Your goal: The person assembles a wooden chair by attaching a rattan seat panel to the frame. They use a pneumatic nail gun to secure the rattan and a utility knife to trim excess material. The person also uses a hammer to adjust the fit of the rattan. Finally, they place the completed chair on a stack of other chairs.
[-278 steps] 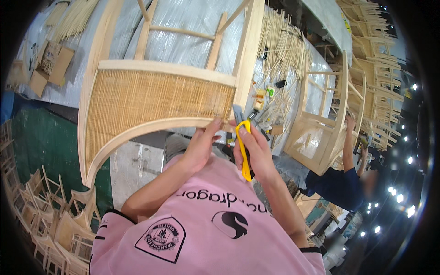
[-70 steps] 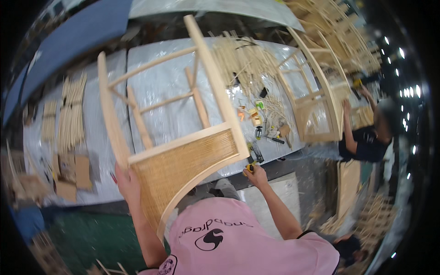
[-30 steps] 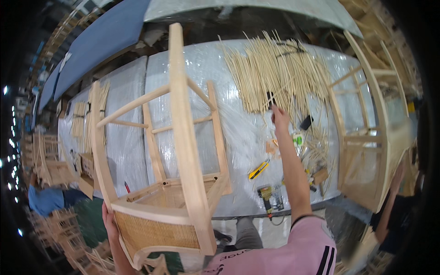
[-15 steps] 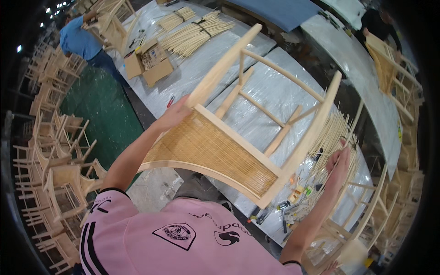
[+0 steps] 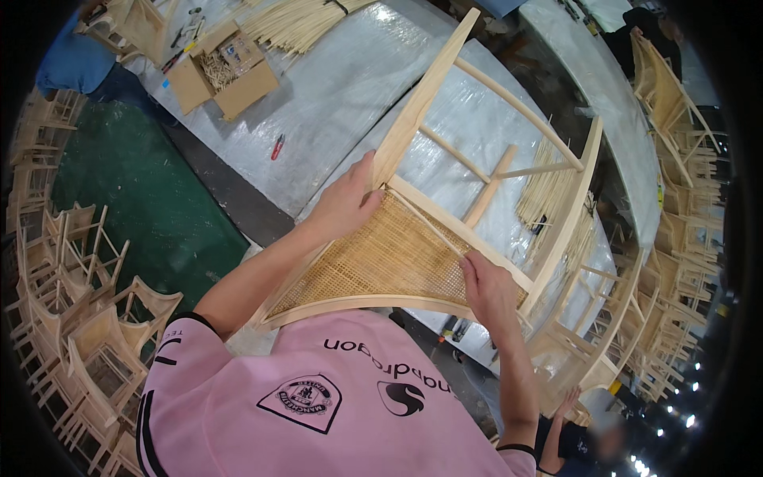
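Note:
A pale wooden chair (image 5: 548,230) lies tilted in front of me, its woven cane seat (image 5: 373,254) facing up and its legs pointing away. My left hand (image 5: 346,199) grips the seat frame at the corner beside the left leg, the thumb by one end of a thin pale cane strip (image 5: 429,222). That strip runs slantwise along the seat's far edge. Its other end passes into my right hand (image 5: 491,288), closed on it over the right part of the cane. The fingers' undersides are hidden.
On the film-covered table (image 5: 318,103) stand a cardboard box (image 5: 226,75) of small wooden pieces, a red-handled tool (image 5: 277,147) and bundles of cane strips (image 5: 294,20). Wooden chairs (image 5: 103,342) crowd the left, more the right. Co-workers are at upper left, upper right and lower right.
My right hand has come left from beside the strip bundle to the seat, bringing the cane strip onto its far edge. The chair has tilted, and the view has shifted.

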The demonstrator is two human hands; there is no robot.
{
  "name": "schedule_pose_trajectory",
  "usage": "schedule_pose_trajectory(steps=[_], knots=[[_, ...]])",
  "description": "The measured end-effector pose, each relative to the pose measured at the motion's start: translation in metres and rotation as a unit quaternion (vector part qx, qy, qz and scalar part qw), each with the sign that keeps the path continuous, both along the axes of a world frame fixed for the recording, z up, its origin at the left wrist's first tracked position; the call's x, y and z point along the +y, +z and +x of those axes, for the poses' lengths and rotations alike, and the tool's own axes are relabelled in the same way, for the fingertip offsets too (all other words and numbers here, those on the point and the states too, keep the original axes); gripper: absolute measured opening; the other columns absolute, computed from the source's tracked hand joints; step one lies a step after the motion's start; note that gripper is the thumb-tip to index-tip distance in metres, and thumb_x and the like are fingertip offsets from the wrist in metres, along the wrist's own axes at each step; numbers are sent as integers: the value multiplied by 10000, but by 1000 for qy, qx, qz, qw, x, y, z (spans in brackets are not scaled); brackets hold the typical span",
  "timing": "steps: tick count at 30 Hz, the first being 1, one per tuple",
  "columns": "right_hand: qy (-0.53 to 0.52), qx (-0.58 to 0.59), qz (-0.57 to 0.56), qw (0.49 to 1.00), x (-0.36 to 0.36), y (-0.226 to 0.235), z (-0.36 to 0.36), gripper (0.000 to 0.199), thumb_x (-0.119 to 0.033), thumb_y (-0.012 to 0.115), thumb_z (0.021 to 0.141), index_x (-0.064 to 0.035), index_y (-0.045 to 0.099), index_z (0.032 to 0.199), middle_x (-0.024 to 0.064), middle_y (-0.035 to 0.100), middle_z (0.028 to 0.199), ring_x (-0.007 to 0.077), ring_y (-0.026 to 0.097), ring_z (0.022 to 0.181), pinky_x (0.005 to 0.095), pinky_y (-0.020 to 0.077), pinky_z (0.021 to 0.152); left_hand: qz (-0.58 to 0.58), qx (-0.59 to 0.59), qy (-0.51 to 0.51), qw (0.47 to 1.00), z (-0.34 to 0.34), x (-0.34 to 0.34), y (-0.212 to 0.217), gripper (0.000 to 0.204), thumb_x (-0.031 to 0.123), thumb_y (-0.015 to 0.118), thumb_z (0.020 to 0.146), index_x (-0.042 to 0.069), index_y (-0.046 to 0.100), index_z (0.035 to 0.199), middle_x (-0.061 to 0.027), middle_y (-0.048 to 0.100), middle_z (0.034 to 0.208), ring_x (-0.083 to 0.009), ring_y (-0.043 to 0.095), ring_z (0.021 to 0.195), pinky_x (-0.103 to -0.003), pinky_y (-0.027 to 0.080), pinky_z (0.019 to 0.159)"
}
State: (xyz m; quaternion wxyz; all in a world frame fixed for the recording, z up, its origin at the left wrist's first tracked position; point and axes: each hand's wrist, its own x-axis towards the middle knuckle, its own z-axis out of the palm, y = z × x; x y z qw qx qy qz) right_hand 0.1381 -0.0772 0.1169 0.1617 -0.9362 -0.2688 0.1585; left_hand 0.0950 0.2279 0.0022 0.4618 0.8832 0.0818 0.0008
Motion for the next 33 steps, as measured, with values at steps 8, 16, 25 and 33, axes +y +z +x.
schedule_pose_trajectory(steps=[8, 16, 25, 33], knots=[[-23, 102, -10, 994, 26, 7, 11, 194, -217, 581, 1047, -45, 631, 971, 222, 636, 732, 433, 643, 700, 498, 481, 639, -21, 2, 7, 1000, 1, 5, 2, 721, 197, 611, 981, -82, 285, 1561, -314, 492, 1464, -465, 563, 1267, -470, 463, 1066], [-57, 214, -4, 975, 25, 14, 24, 258, -215, 557, 1058, 4, 651, 958, 210, 636, 768, 378, 629, 723, 430, 492, 696, -31, 10, 3, 999, 5, 7, 2, 732, 184, 629, 966, -82, 290, 1558, -316, 490, 1459, -471, 554, 1274, -478, 462, 1068], [-18, 209, 4, 978, 20, 1, 39, 248, -228, 563, 1060, -15, 670, 989, 197, 662, 757, 396, 663, 723, 449, 514, 692, -49, 7, -4, 999, 10, 8, -2, 871, 293, 732, 941, -68, 256, 1575, -341, 478, 1474, -487, 545, 1300, -490, 465, 1070], [74, 84, -108, 988, 32, 4, 65, 229, -266, 593, 1042, -68, 638, 935, 186, 633, 657, 429, 646, 634, 516, 494, 575, -95, 123, 20, 988, 31, 4, 16, 1094, 353, 876, 804, -34, 228, 1597, -319, 479, 1501, -452, 530, 1355, -474, 445, 1108]])
